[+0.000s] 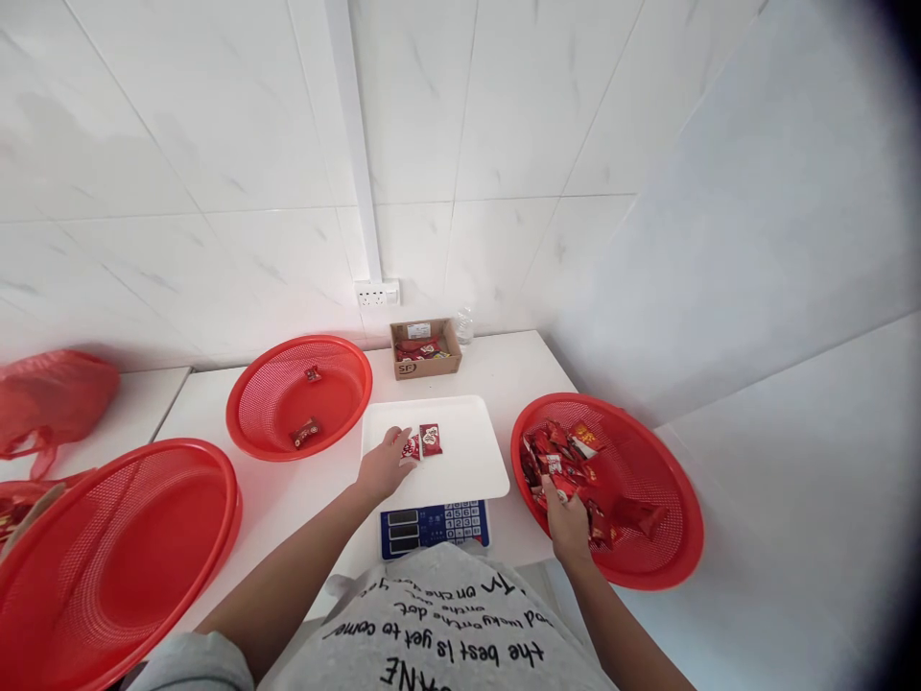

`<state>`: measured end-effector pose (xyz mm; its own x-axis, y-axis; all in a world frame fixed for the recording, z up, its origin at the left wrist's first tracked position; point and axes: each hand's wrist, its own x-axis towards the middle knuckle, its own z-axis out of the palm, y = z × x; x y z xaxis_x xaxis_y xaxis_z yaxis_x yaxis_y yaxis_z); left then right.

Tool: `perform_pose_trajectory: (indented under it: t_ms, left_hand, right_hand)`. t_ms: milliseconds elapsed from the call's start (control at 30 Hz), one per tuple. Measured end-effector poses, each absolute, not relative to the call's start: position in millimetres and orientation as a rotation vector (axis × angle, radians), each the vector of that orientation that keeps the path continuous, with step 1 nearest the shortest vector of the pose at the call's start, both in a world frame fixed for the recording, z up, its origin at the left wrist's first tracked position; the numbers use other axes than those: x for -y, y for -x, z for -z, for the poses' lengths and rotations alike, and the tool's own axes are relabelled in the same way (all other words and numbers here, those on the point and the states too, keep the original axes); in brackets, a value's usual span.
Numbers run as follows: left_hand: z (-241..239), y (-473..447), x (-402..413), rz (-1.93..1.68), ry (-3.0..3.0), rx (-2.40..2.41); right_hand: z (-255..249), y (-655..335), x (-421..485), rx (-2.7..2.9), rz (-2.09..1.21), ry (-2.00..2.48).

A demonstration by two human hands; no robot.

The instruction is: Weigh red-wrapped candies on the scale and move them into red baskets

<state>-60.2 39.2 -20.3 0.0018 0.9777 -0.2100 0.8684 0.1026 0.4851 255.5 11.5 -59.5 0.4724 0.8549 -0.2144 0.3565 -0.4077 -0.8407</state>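
Note:
My left hand (383, 468) is over the white weighing tray (467, 475), its fingers closed on the edge of a small red snack packet (412, 447). Just right of it, a second red packet (430, 440) lies flat on the tray. Below the tray shows the blue keypad panel (435, 528) of a scale. My right hand (567, 523) reaches into the right red mesh basket (669, 489), where several red packets are heaped. Its fingers are closed at a red packet (563, 488) in the heap; the fingertips are partly hidden.
Behind the tray stands a cardboard box (426, 367) of red packets, with clear plastic (464, 324) beside it. A red basket (345, 369) at back left holds two small packets. More red baskets (230, 499) and a red plastic bag (61, 393) are at left. A tiled wall closes the back.

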Motion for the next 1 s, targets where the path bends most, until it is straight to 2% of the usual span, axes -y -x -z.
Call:
perform_pose_trajectory:
  t_ms: [67,233,567,1000]
  left_hand:
    - [24,59,-41,-0.139,-1.889,-1.894]
    - [26,60,-45,-0.1,-1.828,-1.988]
    - [8,37,-75,-0.134,-1.74,-1.995]
    - [23,36,-107,-0.267,-1.301,-1.854]
  right_hand:
    - [60,-256,-12,0.996,-0.85,1.966]
    - [60,-256,-12,1.006,-0.832,1.961]
    - [59,-255,-13,0.995,-0.856,1.962]
    - [54,-253,-14,1.022,-0.848,1.982]
